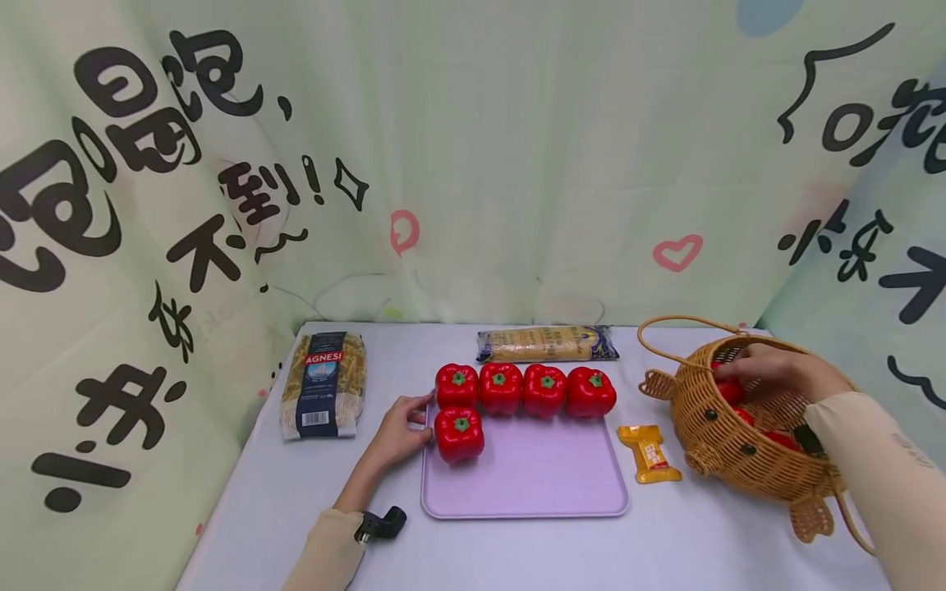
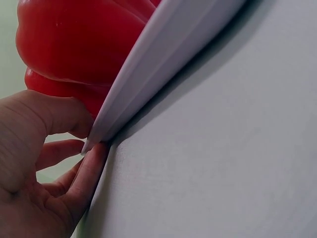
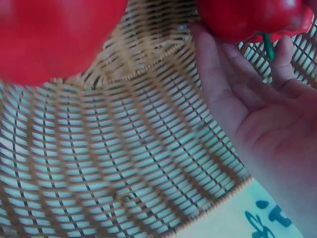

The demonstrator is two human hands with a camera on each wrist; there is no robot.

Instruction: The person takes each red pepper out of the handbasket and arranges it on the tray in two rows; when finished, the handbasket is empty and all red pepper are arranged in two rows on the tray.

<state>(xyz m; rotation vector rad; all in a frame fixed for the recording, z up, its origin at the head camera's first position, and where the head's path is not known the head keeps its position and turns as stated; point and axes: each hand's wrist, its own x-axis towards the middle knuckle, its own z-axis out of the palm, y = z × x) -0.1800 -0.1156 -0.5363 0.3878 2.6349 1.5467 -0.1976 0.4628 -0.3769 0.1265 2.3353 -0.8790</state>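
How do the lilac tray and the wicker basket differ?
Build: the lilac tray is shallow and smooth; the wicker basket is deep and woven.
Outline: the tray is a rounded rectangle; the basket is bowl-shaped.
Contact: the left hand pinches the tray's edge; the right hand reaches inside the basket.
Shared: both hold red bell peppers.

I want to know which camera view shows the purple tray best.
The head view: it shows the purple tray from above, almost whole, though red bell peppers cover its far side. The left wrist view shows only part of its rim, pinched by the left hand. The right wrist view does not show it.
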